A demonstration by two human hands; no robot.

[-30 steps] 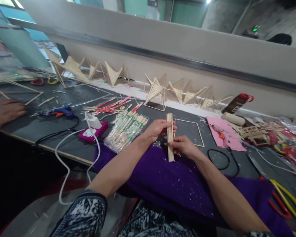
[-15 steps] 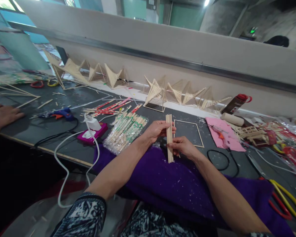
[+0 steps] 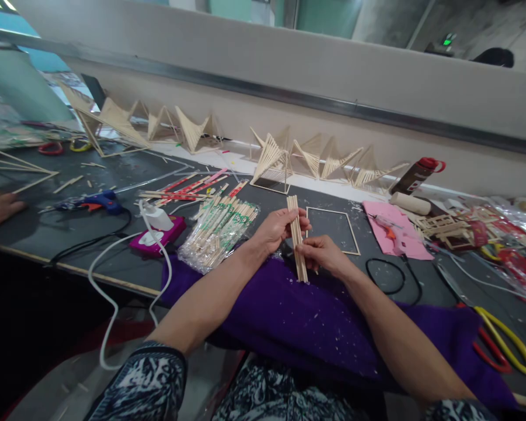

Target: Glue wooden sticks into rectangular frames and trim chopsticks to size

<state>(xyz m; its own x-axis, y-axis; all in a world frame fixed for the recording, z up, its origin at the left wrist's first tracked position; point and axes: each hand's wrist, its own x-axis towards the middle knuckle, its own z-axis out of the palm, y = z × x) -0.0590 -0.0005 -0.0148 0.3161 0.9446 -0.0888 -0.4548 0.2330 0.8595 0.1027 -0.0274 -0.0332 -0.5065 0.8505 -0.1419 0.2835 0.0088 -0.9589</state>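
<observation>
A bundle of thin wooden sticks (image 3: 297, 238) stands nearly upright over the purple cloth (image 3: 284, 316). My left hand (image 3: 279, 229) grips its upper part, thumb across the front. Lower down, the fingers of my right hand (image 3: 322, 251) pinch the bundle from the right side. Just behind my right hand, a square stick frame (image 3: 354, 235) lies on the dark table (image 3: 263, 204). Left of my left hand lies a plastic bag of sticks with green print (image 3: 221, 231).
Stick models (image 3: 269, 161) line the back wall. At left are a blue glue gun (image 3: 107, 202), a purple power strip (image 3: 158, 235) and another person's hand (image 3: 0, 209). At right are a glue gun on pink paper (image 3: 397, 231), a bottle (image 3: 416, 175) and yellow-handled scissors (image 3: 508, 342).
The bundle has tilted slightly, its top leaning left, and its sticks fan out a little at the lower end. Both hands still hold it. The camera view has shifted slightly.
</observation>
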